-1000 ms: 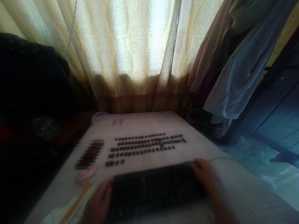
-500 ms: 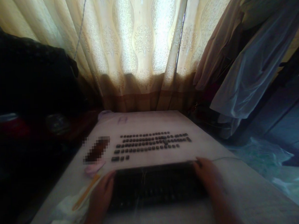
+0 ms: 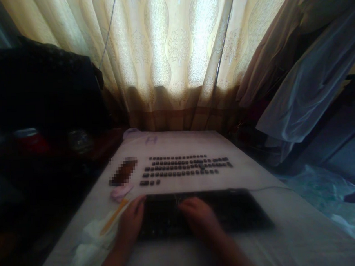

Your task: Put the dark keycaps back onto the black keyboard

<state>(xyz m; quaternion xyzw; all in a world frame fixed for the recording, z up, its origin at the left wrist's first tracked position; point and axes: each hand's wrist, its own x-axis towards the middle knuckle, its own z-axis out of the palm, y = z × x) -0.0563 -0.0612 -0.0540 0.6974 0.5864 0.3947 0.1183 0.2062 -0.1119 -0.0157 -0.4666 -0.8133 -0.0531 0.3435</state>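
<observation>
A black keyboard [image 3: 236, 210] lies in front of me near the table's front, its cable running off to the right. My left hand [image 3: 131, 219] grips its left end, thumb along the upper edge. Over the keyboard's middle is my right hand [image 3: 197, 214], fingers curled together and pointing left; blur and dim light hide what they hold, if anything. Beyond the keyboard, loose black keycaps [image 3: 170, 168] lie in several rows. A few keycaps on the right side of the rows sit out of line.
Left of the rows lie a pixelated dark-brown object [image 3: 123, 172] and a pink cloth-like thing [image 3: 119, 192]. A yellow-orange stick [image 3: 113, 217] rests on white crumpled material [image 3: 95, 232] beside my left hand. Curtains [image 3: 176, 50] hang behind the table [image 3: 183, 140].
My right hand has left the keyboard's right end and moved left to its middle. My left hand stays on the left end. The whole view has shifted slightly.
</observation>
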